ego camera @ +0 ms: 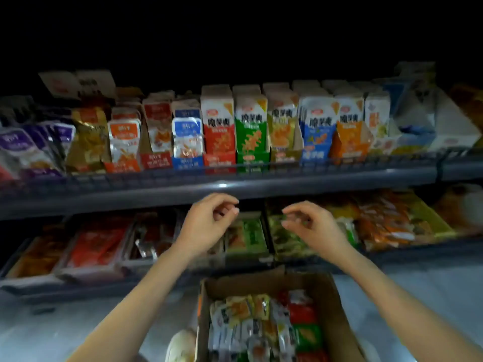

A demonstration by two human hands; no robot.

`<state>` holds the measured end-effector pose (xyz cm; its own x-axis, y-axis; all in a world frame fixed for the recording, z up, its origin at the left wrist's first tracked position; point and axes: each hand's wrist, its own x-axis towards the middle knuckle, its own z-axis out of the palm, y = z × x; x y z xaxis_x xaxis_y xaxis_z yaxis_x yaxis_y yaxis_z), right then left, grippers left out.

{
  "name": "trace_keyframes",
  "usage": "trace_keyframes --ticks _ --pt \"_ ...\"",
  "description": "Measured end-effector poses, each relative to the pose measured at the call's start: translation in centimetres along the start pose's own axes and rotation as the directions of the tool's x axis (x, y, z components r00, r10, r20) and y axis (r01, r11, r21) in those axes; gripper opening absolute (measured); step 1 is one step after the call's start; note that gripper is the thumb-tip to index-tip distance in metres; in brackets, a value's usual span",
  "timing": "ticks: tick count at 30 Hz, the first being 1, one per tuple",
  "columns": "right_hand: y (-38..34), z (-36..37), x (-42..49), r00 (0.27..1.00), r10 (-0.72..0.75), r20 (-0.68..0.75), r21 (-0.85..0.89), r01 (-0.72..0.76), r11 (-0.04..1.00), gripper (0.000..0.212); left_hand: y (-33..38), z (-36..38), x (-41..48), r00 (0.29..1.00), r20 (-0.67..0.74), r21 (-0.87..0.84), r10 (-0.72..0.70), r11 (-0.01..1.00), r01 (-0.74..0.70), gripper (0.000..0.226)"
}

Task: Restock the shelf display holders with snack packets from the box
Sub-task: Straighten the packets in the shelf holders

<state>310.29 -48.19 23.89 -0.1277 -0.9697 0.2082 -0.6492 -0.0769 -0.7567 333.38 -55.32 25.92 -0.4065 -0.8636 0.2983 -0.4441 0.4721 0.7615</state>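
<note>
The box [248, 284] of snack packets [251, 322] sits well below the left grip [206, 223] and right grip [312, 226], both loosely curled, empty.

We record dim light, black upper frame, glare spot on the shelf rail [222, 184], soft blur, wide-angle bowing at edges.

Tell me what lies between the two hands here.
In the head view, nothing bridges the left hand and right hand; the gap shows only green packets on the lower shelf behind them.

Matt cardboard box [337, 296], glossy foil packets [251, 325]
</note>
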Motion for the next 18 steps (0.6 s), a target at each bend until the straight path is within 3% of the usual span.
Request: trace_keyframes --ticks 4,8,12,18 --pt "6.1 1.7 -6.3 0.961 0.211 0.18 -0.127 -0.19 0.974 0.021 -3.2 5.1 -5.2 0.988 0.127 0.107 -0.087 0.992 0.073 0.012" --pt "12.0 4.6 -10.6 0.871 0.422 0.252 -0.159 -0.393 0.906 0.012 -6.8 9.9 -9.2 0.959 0.235 0.184 -0.158 0.976 0.116 0.019" --pt "16.8 8.3 -14.3 0.775 0.582 0.248 -0.199 -0.547 0.813 0.026 -12.0 13.7 -13.3 0.959 0.132 0.356 -0.25 0.915 0.19 0.027" --pt "20.2 16.4 -15.3 0.716 0.632 0.296 -0.094 -0.637 0.765 0.031 -19.0 15.6 -17.7 0.888 -0.036 0.435 -0.459 0.792 0.427 0.042"
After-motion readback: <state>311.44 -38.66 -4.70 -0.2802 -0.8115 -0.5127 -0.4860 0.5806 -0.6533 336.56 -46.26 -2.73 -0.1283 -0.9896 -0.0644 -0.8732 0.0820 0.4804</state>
